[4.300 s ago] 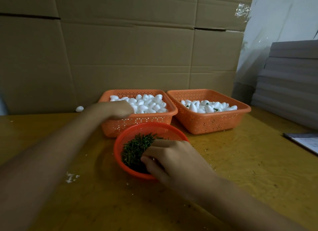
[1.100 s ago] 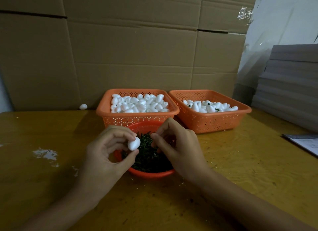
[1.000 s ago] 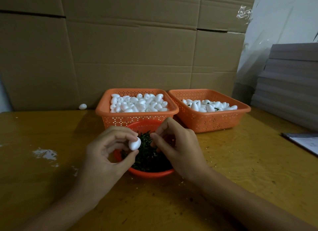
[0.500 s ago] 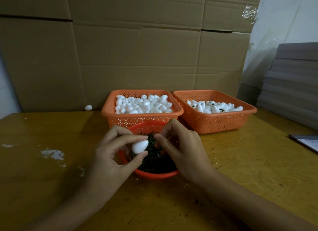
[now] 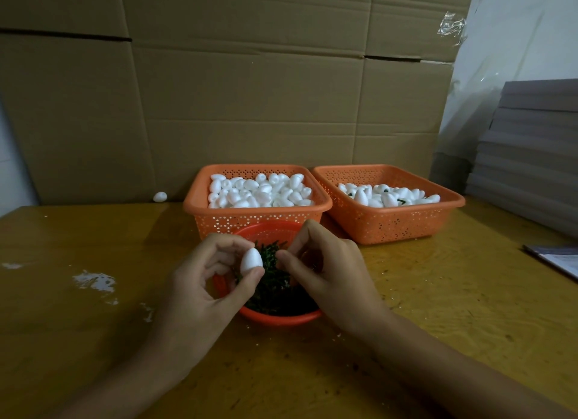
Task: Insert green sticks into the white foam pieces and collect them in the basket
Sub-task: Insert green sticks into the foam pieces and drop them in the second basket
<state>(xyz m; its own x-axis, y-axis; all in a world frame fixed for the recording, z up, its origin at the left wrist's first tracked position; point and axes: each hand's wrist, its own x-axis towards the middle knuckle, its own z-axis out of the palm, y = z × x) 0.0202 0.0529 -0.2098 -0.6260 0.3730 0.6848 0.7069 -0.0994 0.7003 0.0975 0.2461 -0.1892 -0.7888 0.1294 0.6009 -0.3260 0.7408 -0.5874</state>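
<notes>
Over one round red bowl (image 5: 281, 319) of green sticks (image 5: 275, 289), the left hand (image 5: 200, 290) pinches one foam egg (image 5: 251, 258). At 3 o'clock, the right hand (image 5: 328, 275) has its grip narrow, contents unclear. Two orange baskets (image 5: 256, 212) (image 5: 387, 218) sit at 12 o'clock on the worktop (image 5: 453, 293); one stray egg (image 5: 159, 196) lies at 10.

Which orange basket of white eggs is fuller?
The left basket is fuller: its white foam pieces pile up near the rim. The right basket holds only a shallow layer.
</notes>
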